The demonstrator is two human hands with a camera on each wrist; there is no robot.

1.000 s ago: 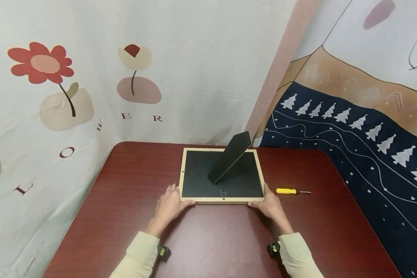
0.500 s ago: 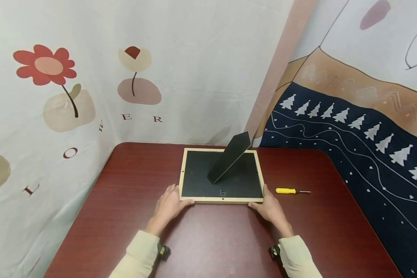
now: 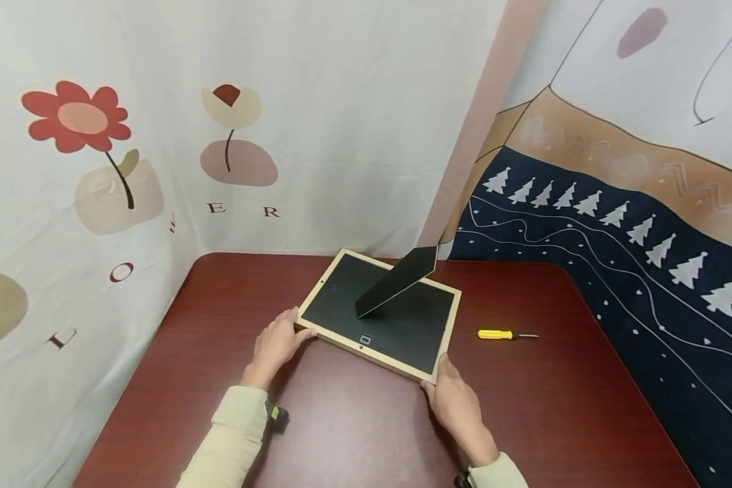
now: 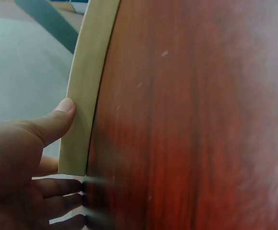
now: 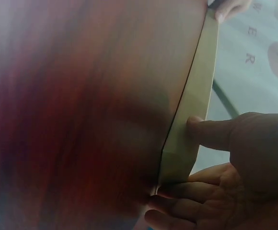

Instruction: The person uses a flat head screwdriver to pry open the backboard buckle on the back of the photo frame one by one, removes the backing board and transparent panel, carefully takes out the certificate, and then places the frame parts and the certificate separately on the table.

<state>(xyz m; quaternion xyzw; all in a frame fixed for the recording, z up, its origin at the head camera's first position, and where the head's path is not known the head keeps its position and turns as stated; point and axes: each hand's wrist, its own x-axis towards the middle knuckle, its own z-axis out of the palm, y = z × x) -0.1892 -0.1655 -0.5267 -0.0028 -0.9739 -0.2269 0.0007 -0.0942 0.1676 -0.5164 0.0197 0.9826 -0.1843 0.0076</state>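
Observation:
A picture frame point(image 3: 335, 305) with a pale wooden border and black back lies back side up on the table, turned at an angle. Its black easel stand point(image 3: 396, 281) is folded out and leans up to the right. My left hand point(image 3: 277, 344) grips the left near corner, thumb along the front edge. The right hand point(image 3: 457, 405) holds the right near corner the same way. Up close in the left wrist view, the thumb presses the wooden side point(image 4: 85, 91) and the fingers reach past the corner. The right wrist view has the thumb on the wooden side point(image 5: 191, 100) too.
A yellow-handled screwdriver point(image 3: 496, 335) lies to the right of the picture frame on the dark red table point(image 3: 354, 427). Behind the table hang a white curtain point(image 3: 348, 135) with flower prints and a dark blue cloth point(image 3: 561, 251) with white trees.
Both hands have turned the picture frame clockwise. Its right near corner has come closer to the person, and its left near corner has moved away and left. The screwdriver lies where it was.

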